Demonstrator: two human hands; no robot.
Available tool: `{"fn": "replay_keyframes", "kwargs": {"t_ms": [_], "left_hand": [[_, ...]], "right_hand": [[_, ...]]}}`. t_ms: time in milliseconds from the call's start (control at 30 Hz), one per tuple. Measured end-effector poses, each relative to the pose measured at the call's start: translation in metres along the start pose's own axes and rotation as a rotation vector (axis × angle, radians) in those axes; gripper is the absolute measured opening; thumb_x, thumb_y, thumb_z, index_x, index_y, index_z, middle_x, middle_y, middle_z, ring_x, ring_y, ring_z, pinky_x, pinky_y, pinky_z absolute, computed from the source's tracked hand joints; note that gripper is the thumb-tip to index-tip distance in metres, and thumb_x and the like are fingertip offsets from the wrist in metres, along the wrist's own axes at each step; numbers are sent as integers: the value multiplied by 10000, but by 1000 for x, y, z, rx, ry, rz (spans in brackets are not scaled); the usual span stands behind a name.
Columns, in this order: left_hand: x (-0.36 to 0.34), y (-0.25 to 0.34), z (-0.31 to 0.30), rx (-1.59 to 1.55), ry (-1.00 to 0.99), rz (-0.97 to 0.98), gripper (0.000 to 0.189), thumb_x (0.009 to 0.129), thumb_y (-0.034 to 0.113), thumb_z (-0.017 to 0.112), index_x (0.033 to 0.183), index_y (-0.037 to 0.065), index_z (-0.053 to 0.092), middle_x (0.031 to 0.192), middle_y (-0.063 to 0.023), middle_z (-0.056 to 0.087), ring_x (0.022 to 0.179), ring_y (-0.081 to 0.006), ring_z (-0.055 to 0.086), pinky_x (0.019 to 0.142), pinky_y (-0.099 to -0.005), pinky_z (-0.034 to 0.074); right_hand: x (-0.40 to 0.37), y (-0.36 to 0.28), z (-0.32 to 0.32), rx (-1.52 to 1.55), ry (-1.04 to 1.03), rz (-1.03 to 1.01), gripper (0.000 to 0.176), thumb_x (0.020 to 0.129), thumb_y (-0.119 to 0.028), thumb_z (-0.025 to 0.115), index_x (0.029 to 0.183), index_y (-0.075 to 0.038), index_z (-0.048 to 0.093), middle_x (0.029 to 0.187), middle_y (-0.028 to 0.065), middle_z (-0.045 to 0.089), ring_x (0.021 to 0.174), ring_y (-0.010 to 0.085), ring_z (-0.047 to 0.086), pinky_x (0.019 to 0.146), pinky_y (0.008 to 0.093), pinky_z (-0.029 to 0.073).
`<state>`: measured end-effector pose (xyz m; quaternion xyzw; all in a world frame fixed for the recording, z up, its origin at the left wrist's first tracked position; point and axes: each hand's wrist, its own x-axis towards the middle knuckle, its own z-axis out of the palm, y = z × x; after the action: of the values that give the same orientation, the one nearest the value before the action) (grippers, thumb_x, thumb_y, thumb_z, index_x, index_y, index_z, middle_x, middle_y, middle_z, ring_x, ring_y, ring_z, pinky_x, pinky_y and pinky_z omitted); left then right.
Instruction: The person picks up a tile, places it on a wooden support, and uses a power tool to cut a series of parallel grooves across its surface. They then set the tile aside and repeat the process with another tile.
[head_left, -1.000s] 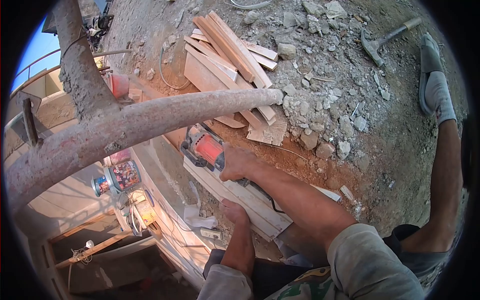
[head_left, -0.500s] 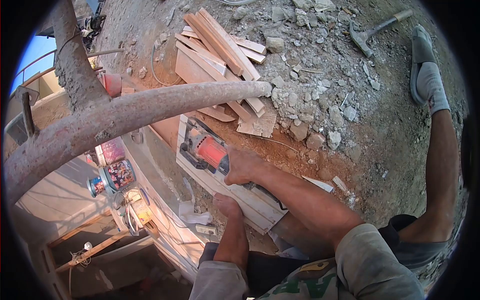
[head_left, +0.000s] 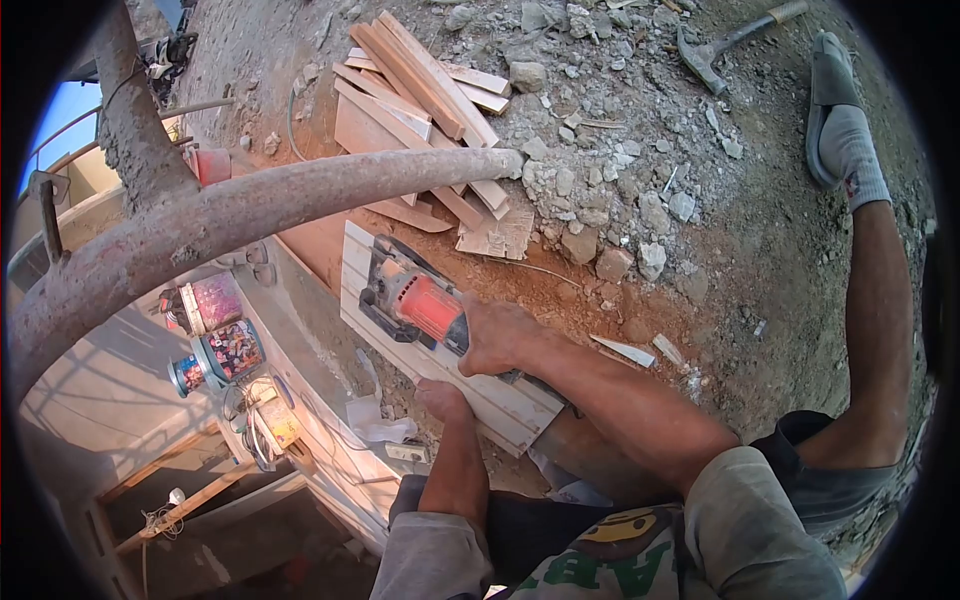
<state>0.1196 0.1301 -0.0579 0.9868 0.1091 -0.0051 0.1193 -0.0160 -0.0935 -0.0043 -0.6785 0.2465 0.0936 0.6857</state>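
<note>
My right hand is wrapped around the rear of a red and black handheld circular saw. The saw rests on a pale grooved board lying slantwise in front of me; its blade is hidden. At the board's near left edge, my left hand is closed over the rim, its fingers partly out of sight beneath.
A thick curved pipe crosses above the ground beyond the saw. Past it lies a stack of wood strips. Rubble and a hammer are to the right. Decorated buckets stand lower left.
The saw has shifted slightly toward me along the board, with my right hand still on it. My left hand keeps its place on the board's edge. The whole view has shifted a little.
</note>
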Motion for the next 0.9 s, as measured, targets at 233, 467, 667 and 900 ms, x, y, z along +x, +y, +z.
{"fn": "replay_keyframes", "kwargs": {"t_ms": [233,467,667,900], "left_hand": [[19,-18,10,40,14,95,663,1036,475,255,1136,-120,531,1127,-387,579,1049,-524,578,925,-558,450],[25,-25,13,19,10,43,683,1035,496,251,1163,-123,510,1131,-384,577,1055,-516,579,928,-550,451],[17,-15,8,-19,-27,27,666,1036,486,267,1159,-124,503,1133,-381,582,1061,-512,584,924,-545,457],[23,-20,10,34,1,36,672,1034,498,270,1164,-115,513,1142,-371,591,1066,-507,588,921,-544,462]], "right_hand": [[-15,7,3,12,12,16,746,672,-297,755,1240,62,432,1089,287,655,1074,412,637,937,457,501],[-39,10,-4,19,-44,50,729,685,-255,739,1262,73,437,1132,291,638,1116,402,624,974,437,492],[-52,21,2,16,-57,63,712,684,-260,744,1238,72,444,1101,291,647,1077,410,638,952,446,504],[-75,32,4,-5,-49,38,729,694,-327,764,1218,53,430,1044,291,658,1029,424,645,917,471,497]]}}
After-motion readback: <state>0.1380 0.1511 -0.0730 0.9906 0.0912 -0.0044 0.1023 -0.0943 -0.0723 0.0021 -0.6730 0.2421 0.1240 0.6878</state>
